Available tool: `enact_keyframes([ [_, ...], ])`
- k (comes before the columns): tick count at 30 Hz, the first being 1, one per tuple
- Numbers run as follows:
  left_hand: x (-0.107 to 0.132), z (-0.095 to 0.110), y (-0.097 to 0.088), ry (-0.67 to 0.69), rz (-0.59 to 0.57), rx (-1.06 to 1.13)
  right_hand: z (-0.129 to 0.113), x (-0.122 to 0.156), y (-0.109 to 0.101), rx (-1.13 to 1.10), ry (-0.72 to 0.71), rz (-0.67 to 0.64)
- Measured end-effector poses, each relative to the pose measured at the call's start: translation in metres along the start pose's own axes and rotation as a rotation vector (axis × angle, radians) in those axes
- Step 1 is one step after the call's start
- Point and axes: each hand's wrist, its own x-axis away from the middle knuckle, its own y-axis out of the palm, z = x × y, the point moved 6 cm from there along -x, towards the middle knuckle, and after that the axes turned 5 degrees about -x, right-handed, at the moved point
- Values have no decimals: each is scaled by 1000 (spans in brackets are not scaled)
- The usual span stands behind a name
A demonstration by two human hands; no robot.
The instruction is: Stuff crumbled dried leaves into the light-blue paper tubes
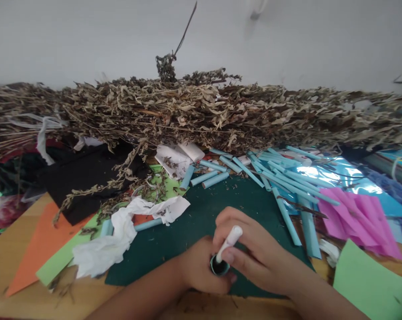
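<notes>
My left hand (204, 264) is wrapped round a light blue paper tube (220, 266), whose open end faces up and looks dark inside. In my right hand (254, 253), a slim white stick (230, 242) is pinched between thumb and fingers. The stick's lower end sits at the mouth of the tube and seems to reach into it; how deep is hidden. Both hands meet above the front of a dark green mat (161, 262). Most of the tube's body is covered by my left fingers.
Dried leafy stalks (187, 109) are heaped along the wall. Several blue paper tubes (287, 178) lie at the mat's back right. Crumpled white tissue (121, 235) rests at left, near orange paper (41, 244) and black cloth-like material (77, 182). Pink crepe-like paper (357, 218) and green paper (370, 280) lie right.
</notes>
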Motion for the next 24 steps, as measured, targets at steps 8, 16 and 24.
enact_keyframes([
  [8, 0, 2, -3, 7, 81, 160, -9, 11, -9, 11, -123, -4],
  [16, -2, 6, -4, 45, 70, 149, -12, 17, -6, 233, -176, 57],
  [24, -3, 12, -7, 160, 71, 70, -4, 17, -4, 135, -120, 73],
])
